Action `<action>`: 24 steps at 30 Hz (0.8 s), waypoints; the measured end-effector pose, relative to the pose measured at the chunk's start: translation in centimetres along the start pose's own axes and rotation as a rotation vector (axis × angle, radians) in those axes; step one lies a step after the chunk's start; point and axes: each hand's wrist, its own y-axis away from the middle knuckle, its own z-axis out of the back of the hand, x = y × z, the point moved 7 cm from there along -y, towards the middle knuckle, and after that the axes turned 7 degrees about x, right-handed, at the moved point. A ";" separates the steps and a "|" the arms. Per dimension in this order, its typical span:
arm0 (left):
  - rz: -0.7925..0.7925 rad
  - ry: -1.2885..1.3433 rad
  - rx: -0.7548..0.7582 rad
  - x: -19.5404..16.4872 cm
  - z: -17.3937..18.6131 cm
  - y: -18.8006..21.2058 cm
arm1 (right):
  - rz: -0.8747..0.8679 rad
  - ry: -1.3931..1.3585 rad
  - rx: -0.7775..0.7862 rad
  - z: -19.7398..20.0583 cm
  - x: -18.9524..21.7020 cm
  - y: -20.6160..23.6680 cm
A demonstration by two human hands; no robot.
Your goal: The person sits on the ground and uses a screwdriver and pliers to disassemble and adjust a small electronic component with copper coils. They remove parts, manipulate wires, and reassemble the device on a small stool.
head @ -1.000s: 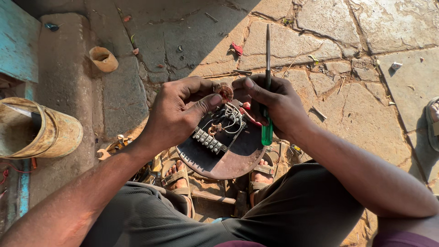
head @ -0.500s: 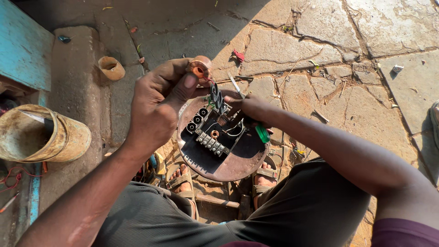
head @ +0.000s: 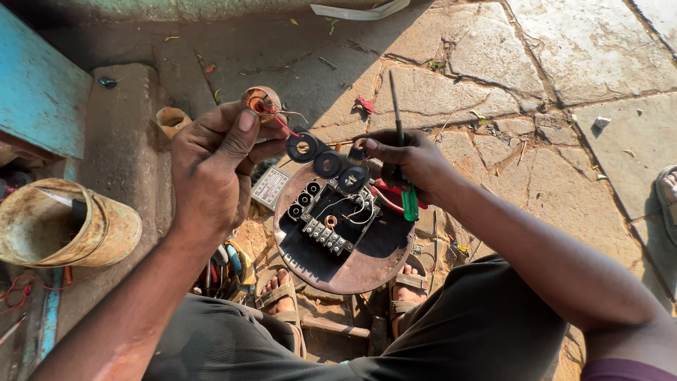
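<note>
A round copper-brown plate [head: 352, 271] carrying a black component board sits tilted on the person's knees, its face turned up so the parts can be reached from above. On it lie a row of small terminal screws [head: 326, 236], thin white wires [head: 356, 209] and several black ring-shaped coils [head: 328, 164] along the upper edge. The left hand [head: 211, 173] is raised above the plate's upper left and pinches a small copper-wound coil [head: 259, 104] between thumb and fingers; a red lead [head: 285, 128] runs from that coil down toward the rings, so the coil appears lifted as far as its wire allows. The right hand [head: 412, 166] rests at the plate's upper right edge, clenched around a green-handled screwdriver [head: 403, 159] whose shaft points up and away, seemingly parked while the fingertips steady the plate. Below, both feet in sandals [head: 282, 293] stand on the cracked stone paving [head: 564, 63]. To the left a worn yellowish bucket [head: 77, 233] lies beside a concrete ledge [head: 127, 127], with a small cup-like piece [head: 171, 120] on that ledge and a blue painted surface [head: 39, 99] behind.
</note>
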 end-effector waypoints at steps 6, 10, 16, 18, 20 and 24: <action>0.094 -0.155 -0.057 2.9 1.8 -1.2 | 0.012 0.302 -0.076 0.9 0.8 0.3; 0.128 -0.318 0.054 6.1 1.8 -2.0 | -0.115 0.410 -0.065 0.2 -0.6 -0.4; 0.289 -0.676 0.151 12.0 2.6 -2.3 | -0.254 0.542 -0.044 -1.5 -2.5 -1.5; 0.378 -0.570 0.137 14.0 2.8 -2.2 | -0.262 0.625 -0.037 -2.0 -2.6 -1.6; 0.447 -0.513 0.139 15.6 2.6 -2.0 | -0.276 0.659 -0.060 -1.9 -2.9 -1.6; 0.508 -0.615 0.183 16.6 1.9 -2.0 | -0.283 0.677 -0.109 -1.9 -3.0 -1.5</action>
